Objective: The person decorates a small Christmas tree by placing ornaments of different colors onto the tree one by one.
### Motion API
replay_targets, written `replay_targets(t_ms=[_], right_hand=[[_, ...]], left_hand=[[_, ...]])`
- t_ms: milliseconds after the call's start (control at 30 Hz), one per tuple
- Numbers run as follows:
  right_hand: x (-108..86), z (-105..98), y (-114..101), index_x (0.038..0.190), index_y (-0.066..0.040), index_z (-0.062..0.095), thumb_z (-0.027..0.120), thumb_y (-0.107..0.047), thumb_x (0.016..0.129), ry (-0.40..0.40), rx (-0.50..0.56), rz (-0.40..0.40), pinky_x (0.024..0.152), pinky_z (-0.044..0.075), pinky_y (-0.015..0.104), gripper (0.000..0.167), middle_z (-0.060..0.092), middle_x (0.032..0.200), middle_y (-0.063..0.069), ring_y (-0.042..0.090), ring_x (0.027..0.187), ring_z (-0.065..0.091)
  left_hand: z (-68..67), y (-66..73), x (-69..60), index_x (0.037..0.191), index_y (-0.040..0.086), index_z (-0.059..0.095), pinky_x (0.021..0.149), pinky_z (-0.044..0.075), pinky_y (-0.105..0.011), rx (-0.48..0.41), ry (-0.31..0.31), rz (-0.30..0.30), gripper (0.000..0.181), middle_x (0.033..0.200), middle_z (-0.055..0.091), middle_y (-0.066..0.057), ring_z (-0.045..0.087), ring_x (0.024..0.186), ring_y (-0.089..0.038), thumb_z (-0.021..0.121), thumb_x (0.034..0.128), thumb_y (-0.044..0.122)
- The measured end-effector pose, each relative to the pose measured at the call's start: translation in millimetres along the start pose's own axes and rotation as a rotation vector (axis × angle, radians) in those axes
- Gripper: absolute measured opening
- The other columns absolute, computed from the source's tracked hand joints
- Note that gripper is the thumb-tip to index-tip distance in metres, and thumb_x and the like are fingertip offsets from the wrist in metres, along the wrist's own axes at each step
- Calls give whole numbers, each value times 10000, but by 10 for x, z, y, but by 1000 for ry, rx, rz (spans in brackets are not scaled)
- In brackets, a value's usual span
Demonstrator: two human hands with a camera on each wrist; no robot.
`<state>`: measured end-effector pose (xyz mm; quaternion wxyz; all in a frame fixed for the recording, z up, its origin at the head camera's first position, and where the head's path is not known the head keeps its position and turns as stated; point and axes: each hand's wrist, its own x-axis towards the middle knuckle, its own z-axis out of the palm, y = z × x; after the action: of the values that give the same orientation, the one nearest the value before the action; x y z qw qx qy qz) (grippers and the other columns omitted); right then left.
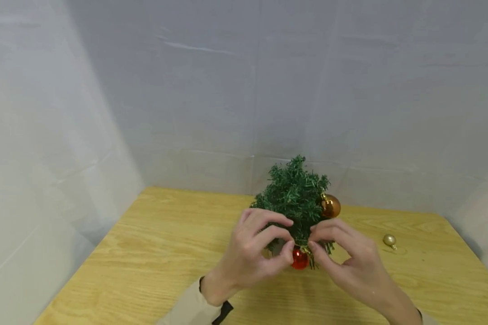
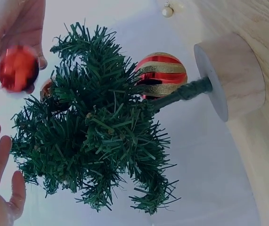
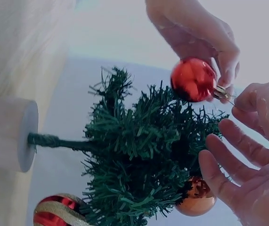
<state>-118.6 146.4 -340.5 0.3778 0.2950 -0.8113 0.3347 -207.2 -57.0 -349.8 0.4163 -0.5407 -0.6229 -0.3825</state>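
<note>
A shiny red bauble (image 1: 299,259) with a gold cap hangs between the two hands, in front of a small artificial Christmas tree (image 1: 293,189). My left hand (image 1: 254,253) pinches beside the cap, at the bauble's hanging string. From the other side my right hand (image 1: 354,257) pinches the thin string between thumb and forefinger; its other fingers are spread loosely in the right wrist view. The red bauble (image 3: 194,80) appears apart from the hands' palms there. A copper bauble (image 1: 331,206) hangs on the tree's right side. The exact fingertip contact is partly hidden.
Lower on the tree is a larger red-and-gold striped bauble (image 2: 162,75). The tree stands on a round pale wooden base (image 2: 240,77). A small gold bauble (image 1: 389,239) with string lies on the wooden table (image 1: 162,253) at right. White sheeting (image 1: 211,113) hangs behind.
</note>
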Motion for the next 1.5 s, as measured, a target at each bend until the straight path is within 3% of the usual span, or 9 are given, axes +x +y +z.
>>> replay_targets(t_ms=[33, 67, 167, 400, 567, 767, 1067, 1300, 1500], right_hand=[[11, 9, 16, 977, -153, 714, 699, -109, 962, 15, -13, -15, 785, 536, 134, 49, 698, 995, 21, 85, 917, 667], [24, 19, 31, 966, -148, 718, 667, -182, 995, 32, -26, -34, 794, 539, 136, 68, 698, 993, 19, 97, 922, 671], [73, 45, 72, 933, -119, 724, 592, -311, 1032, 82, -65, -93, 806, 533, 126, 253, 692, 977, 35, 115, 895, 663], [180, 71, 98, 908, -71, 746, 599, -296, 1031, 135, -157, -189, 977, 461, 168, 296, 680, 1003, 136, 276, 989, 602], [227, 91, 115, 899, -73, 751, 584, -318, 1036, 141, -265, -177, 993, 453, 224, 327, 687, 1066, 155, 365, 1076, 597], [276, 129, 154, 877, -74, 744, 566, -320, 1035, 145, -358, -153, 935, 465, 344, 342, 687, 1086, 166, 409, 1137, 597], [320, 154, 167, 856, -51, 734, 527, -327, 1045, 135, -436, -120, 996, 438, 558, 393, 679, 1090, 196, 444, 1156, 585], [334, 146, 183, 832, -52, 740, 481, -306, 1046, 75, -515, -131, 933, 443, 626, 421, 676, 1106, 216, 469, 1156, 579], [306, 165, 183, 820, -69, 738, 484, -274, 1026, 59, -549, -177, 865, 442, 665, 387, 664, 1164, 220, 489, 1191, 561]], left_hand=[[-2, -4, 4, 844, 166, 704, 853, 479, -324, 4, 0, -6, 106, 1058, 714, -13, 650, 937, -155, 634, 923, 155], [-4, -7, 8, 850, 163, 707, 844, 474, -322, 7, -1, -13, 103, 1061, 714, -14, 649, 937, -161, 638, 926, 157], [-4, -10, 18, 871, 157, 716, 832, 473, -321, 17, -6, -34, 105, 1066, 715, -17, 651, 942, -170, 641, 943, 174], [13, -16, 33, 906, 153, 723, 821, 467, -332, 47, 10, -98, 123, 1078, 705, -19, 652, 968, -172, 639, 978, 206], [28, -24, 49, 884, 156, 719, 815, 461, -361, 79, 29, -159, 129, 1100, 703, -36, 669, 964, -190, 648, 978, 210], [47, -25, 63, 884, 165, 725, 836, 469, -385, 85, 6, -224, 93, 1124, 698, -33, 668, 999, -195, 676, 952, 204], [70, -39, 78, 895, 146, 732, 835, 474, -381, 95, -6, -300, 68, 1071, 710, -9, 660, 992, -177, 702, 936, 191], [79, -29, 92, 875, 164, 733, 902, 512, -433, 109, -61, -403, 58, 1080, 707, -6, 670, 1015, -179, 716, 925, 187], [76, -15, 89, 832, 174, 732, 896, 524, -429, 139, -93, -425, 59, 1080, 705, -5, 675, 1003, -193, 746, 889, 169]])
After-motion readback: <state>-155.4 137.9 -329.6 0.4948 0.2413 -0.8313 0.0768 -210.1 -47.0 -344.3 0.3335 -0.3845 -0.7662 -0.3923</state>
